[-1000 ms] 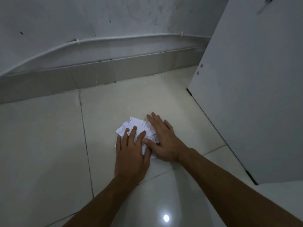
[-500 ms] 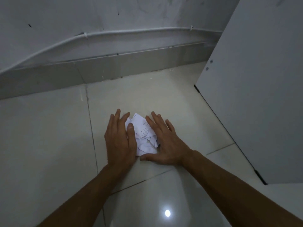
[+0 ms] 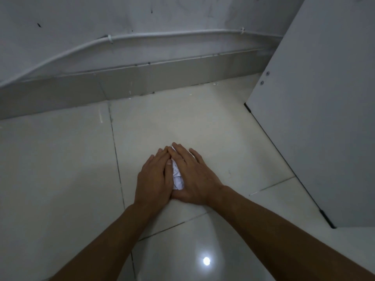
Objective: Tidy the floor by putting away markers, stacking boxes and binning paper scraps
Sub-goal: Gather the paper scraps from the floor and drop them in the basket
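A small heap of white paper scraps (image 3: 177,178) lies on the pale tiled floor (image 3: 60,169). My left hand (image 3: 153,179) and my right hand (image 3: 194,175) are cupped over the heap from both sides, fingertips touching at the far end. Only a narrow strip of paper shows in the gap between the hands; the remainder is hidden under my palms. No markers, boxes or bin are in view.
A grey wall with a skirting tile (image 3: 142,82) and a white cable (image 3: 162,34) runs across the back. A tall white panel (image 3: 316,118) stands on the right, its bottom edge close to my right forearm. A lamp reflection (image 3: 206,261) shines on the floor.
My hands have drawn together over the scraps, squeezing the spread heap into a narrow bundle. The left hand moved from on top of the paper to its left side, then closed in.
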